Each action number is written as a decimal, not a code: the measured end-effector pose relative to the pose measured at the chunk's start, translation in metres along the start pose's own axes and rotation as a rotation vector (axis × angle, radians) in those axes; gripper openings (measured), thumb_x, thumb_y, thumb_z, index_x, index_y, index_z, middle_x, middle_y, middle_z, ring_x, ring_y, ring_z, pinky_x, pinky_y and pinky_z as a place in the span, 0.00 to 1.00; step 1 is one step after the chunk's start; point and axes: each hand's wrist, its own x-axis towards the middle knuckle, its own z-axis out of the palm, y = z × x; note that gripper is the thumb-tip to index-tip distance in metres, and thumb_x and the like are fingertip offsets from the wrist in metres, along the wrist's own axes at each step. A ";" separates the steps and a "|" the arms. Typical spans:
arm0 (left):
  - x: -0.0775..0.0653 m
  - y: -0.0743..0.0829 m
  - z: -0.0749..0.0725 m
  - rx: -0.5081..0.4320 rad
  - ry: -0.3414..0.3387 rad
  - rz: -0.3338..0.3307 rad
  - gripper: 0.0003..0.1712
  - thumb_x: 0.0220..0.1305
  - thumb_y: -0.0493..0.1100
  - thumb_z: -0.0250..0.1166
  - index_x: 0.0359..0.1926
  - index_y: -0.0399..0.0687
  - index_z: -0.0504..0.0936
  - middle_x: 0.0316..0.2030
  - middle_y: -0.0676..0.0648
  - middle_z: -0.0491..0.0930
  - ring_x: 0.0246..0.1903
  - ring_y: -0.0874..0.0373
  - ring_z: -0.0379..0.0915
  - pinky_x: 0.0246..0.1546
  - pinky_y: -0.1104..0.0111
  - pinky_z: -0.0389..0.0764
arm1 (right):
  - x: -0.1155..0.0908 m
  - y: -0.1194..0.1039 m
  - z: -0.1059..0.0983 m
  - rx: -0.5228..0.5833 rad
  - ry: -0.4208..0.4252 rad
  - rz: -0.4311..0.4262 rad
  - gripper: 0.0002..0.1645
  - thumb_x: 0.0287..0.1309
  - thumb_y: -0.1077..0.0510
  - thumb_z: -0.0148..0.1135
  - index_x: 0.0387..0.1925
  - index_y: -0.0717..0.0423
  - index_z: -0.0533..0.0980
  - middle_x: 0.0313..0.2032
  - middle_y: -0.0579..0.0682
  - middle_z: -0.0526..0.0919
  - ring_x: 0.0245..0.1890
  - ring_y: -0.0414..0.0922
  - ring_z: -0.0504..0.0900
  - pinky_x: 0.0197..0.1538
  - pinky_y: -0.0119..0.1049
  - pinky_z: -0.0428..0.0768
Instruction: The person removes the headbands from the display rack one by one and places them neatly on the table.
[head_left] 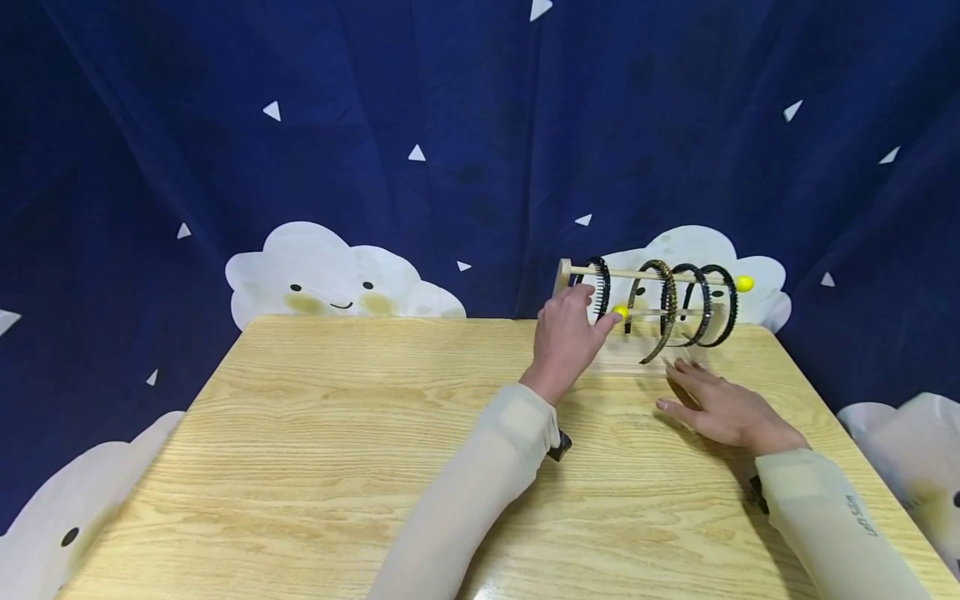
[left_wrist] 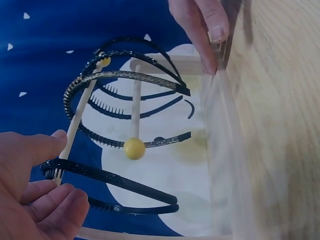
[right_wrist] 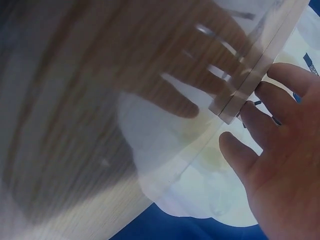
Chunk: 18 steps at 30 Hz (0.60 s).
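Note:
A wooden rack [head_left: 630, 273] with two rods stands at the table's far right. Its upper rod carries a black toothed headband [head_left: 603, 287] at the left end, a gold-and-black patterned headband [head_left: 670, 310] mid-rod, and two more black headbands [head_left: 731, 310] toward the yellow ball at the right tip. My left hand [head_left: 567, 333] is at the left headband, thumb and fingers loosely spread around the rod beside it in the left wrist view. My right hand [head_left: 723, 408] has its fingers extended, with fingertips at the front edge of the rack's base [head_left: 622, 360].
A yellow ball [left_wrist: 134, 148] caps the lower rod, pointing out near my left thumb. Light wood-grain tabletop [head_left: 337, 433] stretches left and in front. Behind the rack hangs a dark blue curtain [head_left: 480, 100] with clouds and white triangles.

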 end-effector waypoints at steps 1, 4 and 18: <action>0.000 0.000 0.001 0.004 -0.007 -0.005 0.27 0.59 0.57 0.75 0.54 0.45 0.85 0.43 0.51 0.85 0.42 0.56 0.82 0.43 0.66 0.82 | 0.000 0.000 0.000 -0.003 -0.001 0.000 0.53 0.67 0.25 0.46 0.75 0.59 0.60 0.74 0.65 0.56 0.72 0.67 0.55 0.58 0.71 0.67; 0.000 0.000 0.004 0.016 -0.011 -0.011 0.26 0.59 0.55 0.75 0.54 0.46 0.85 0.42 0.51 0.85 0.41 0.57 0.82 0.43 0.67 0.82 | 0.000 0.000 0.000 -0.003 -0.001 0.000 0.53 0.67 0.24 0.46 0.76 0.59 0.60 0.74 0.65 0.56 0.72 0.66 0.55 0.59 0.71 0.67; 0.002 -0.001 0.008 0.013 -0.013 -0.027 0.23 0.60 0.49 0.75 0.55 0.48 0.85 0.40 0.52 0.88 0.38 0.60 0.85 0.39 0.69 0.84 | 0.000 -0.002 0.000 -0.002 -0.003 0.007 0.52 0.68 0.25 0.46 0.75 0.60 0.60 0.74 0.66 0.56 0.72 0.67 0.55 0.58 0.71 0.67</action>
